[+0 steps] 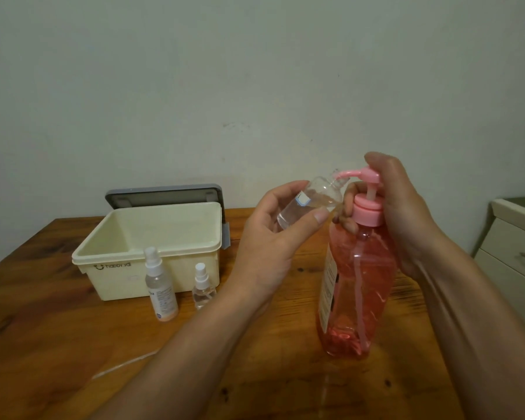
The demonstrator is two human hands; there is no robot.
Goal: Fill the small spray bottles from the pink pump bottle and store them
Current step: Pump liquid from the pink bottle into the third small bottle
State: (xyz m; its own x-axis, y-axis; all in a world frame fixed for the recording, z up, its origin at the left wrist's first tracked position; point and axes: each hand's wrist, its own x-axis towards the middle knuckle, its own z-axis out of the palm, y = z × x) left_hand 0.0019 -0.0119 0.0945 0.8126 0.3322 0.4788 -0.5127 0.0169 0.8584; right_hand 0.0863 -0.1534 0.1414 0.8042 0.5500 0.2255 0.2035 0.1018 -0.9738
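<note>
The pink pump bottle [358,277] stands upright on the wooden table [43,313], right of centre. My right hand [403,213] wraps its neck from behind, with a finger on top of the pump head. My left hand [273,237] grips a small clear bottle [308,201] with no cap, tilted so its open mouth meets the pump spout. Two more small spray bottles stand in front of the box: a taller one [161,289] with a white sprayer and a shorter one [203,287].
A cream plastic storage box [140,237] sits open at the back left, its grey lid [164,195] leaning against the wall behind it. A white drawer unit [515,247] stands off the table's right side.
</note>
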